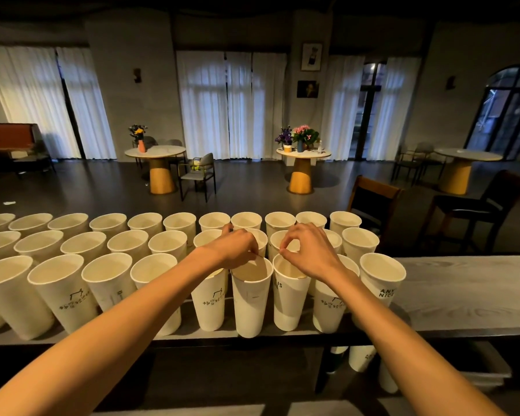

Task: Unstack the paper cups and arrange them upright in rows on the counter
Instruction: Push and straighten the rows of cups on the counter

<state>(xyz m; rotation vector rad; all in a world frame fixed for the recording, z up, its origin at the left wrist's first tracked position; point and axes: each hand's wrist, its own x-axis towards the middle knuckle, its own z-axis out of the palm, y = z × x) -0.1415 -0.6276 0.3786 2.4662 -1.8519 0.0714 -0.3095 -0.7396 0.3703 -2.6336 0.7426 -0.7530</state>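
Several white paper cups stand upright in three rows on the dark counter (451,283). My left hand (237,246) pinches the far rim of one front-row cup (251,298), which stands nearest the counter's front edge. Beside it, my right hand (308,250) pinches the far rim of the neighbouring front-row cup (288,295) between thumb and forefinger. Both forearms reach in from below. The hands hide parts of the middle-row cups behind them. The rightmost front cup (380,280) carries black lettering.
The counter's right part is bare grey wood. More cups (361,357) sit on a lower level under the counter. Beyond the counter are dark chairs (373,202), round tables (303,163) with flowers and curtained windows.
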